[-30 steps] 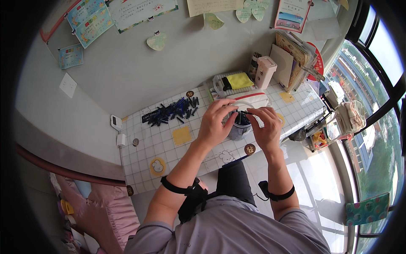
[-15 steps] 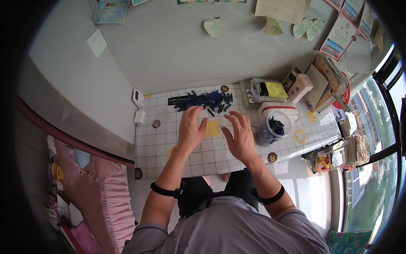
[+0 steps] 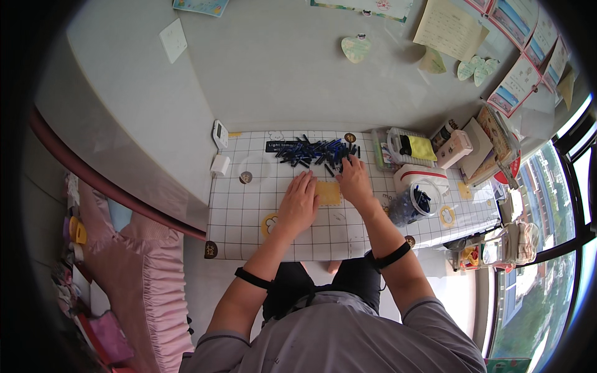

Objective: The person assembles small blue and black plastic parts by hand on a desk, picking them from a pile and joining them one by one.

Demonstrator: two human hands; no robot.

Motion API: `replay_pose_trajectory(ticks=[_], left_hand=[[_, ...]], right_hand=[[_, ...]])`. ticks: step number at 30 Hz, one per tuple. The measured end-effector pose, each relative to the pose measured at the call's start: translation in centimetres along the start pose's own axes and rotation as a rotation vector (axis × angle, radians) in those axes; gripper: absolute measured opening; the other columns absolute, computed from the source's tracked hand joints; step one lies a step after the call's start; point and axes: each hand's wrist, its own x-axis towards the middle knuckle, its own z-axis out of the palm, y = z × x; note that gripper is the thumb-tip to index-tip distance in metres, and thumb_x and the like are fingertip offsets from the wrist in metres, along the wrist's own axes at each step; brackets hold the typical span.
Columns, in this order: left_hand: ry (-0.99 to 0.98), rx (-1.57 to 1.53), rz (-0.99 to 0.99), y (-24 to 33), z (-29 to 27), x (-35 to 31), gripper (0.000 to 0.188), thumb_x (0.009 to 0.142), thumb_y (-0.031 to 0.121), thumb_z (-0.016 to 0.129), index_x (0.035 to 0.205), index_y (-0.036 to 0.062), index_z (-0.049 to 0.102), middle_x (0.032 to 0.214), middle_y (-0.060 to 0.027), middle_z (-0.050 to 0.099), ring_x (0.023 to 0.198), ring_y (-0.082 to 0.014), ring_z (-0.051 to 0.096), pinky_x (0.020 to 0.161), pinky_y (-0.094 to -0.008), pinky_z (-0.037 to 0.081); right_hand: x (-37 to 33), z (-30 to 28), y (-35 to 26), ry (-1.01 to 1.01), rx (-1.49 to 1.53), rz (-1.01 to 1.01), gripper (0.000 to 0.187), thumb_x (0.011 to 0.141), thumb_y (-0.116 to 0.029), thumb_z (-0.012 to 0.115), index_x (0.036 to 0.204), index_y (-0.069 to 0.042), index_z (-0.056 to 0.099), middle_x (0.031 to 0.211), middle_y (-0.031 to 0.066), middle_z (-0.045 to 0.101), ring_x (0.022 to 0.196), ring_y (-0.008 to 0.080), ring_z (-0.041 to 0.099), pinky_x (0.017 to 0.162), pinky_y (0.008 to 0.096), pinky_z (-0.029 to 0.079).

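Pile of dark blue and black sticks (image 3: 311, 151) — lies toward the back of the table, on the gridded cover (image 3: 249, 217), near the wall. Right hand (image 3: 356, 181) at the pile's near right edge, fingers bent down, fingertips among the outer pieces. Cannot tell whether they pinch one; the knuckles hide the contact. Left hand (image 3: 300, 202) palm down, fingers stretched and pointing at the pile, nothing visible in its grip; fingertips short of the sticks.

One loose stick (image 3: 329, 170) juts out on the near side, between the two hands. Clear tub (image 3: 404, 211) to the right, lidless, similar dark sticks inside, neither hand touching it. White pouch (image 3: 423, 176) just behind.

Step in hand, by my reading: picking at the pile's edge. Next move calls for a tidy fingertip pinch — thin pieces, crossed over one another, likely to roll or drag neighbours along.
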Motion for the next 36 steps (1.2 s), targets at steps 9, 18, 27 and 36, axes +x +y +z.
replay_pose_trajectory(ticks=[9, 18, 27, 36], left_hand=[[-0.050, 0.016, -0.011, 0.6, 0.7, 0.7, 0.041, 0.068, 0.006, 0.044, 0.106, -0.0019, 0.034, 0.113, -0.0165, 0.033, 0.106, -0.0285, 0.030, 0.089, -0.0378, 0.022], [-0.159, -0.051, -0.043, 0.6, 0.2, 1.7, 0.045, 0.064, 0.002, 0.045, 0.107, -0.0018, 0.034, 0.113, -0.0189, 0.030, 0.106, -0.0296, 0.030, 0.088, -0.0383, 0.023], [-0.122, -0.301, -0.016, -0.2, -2.2, -0.6, 0.033, 0.066, -0.005, 0.044, 0.098, -0.0021, 0.042, 0.105, -0.0138, 0.041, 0.086, -0.0284, 0.047, 0.072, -0.0299, 0.040], [-0.038, -0.256, -0.106, 0.0, -4.0, -2.9, 0.030, 0.063, -0.001, 0.051, 0.093, 0.0006, 0.046, 0.094, -0.0106, 0.045, 0.082, -0.0256, 0.047, 0.070, -0.0306, 0.040]], right_hand=[[1.3, -0.9, 0.1, -0.052, 0.100, -0.117, 0.037, 0.053, -0.007, 0.064, 0.085, 0.004, 0.050, 0.089, 0.0173, 0.047, 0.079, 0.0301, 0.047, 0.070, 0.0324, 0.039], [2.1, -0.7, -0.7, -0.176, 0.091, -0.153, 0.030, 0.056, -0.005, 0.062, 0.084, 0.000, 0.053, 0.083, 0.0141, 0.048, 0.079, 0.0286, 0.048, 0.068, 0.0326, 0.040], [0.2, -0.4, -2.4, -0.248, 0.132, -0.141, 0.015, 0.058, -0.006, 0.059, 0.072, -0.003, 0.054, 0.074, 0.0113, 0.049, 0.073, 0.0272, 0.048, 0.063, 0.0322, 0.041], [-3.3, -0.3, -2.4, -0.178, 0.251, -0.251, 0.024, 0.055, 0.000, 0.059, 0.078, -0.003, 0.053, 0.079, 0.0109, 0.049, 0.075, 0.0268, 0.048, 0.065, 0.0317, 0.040]])
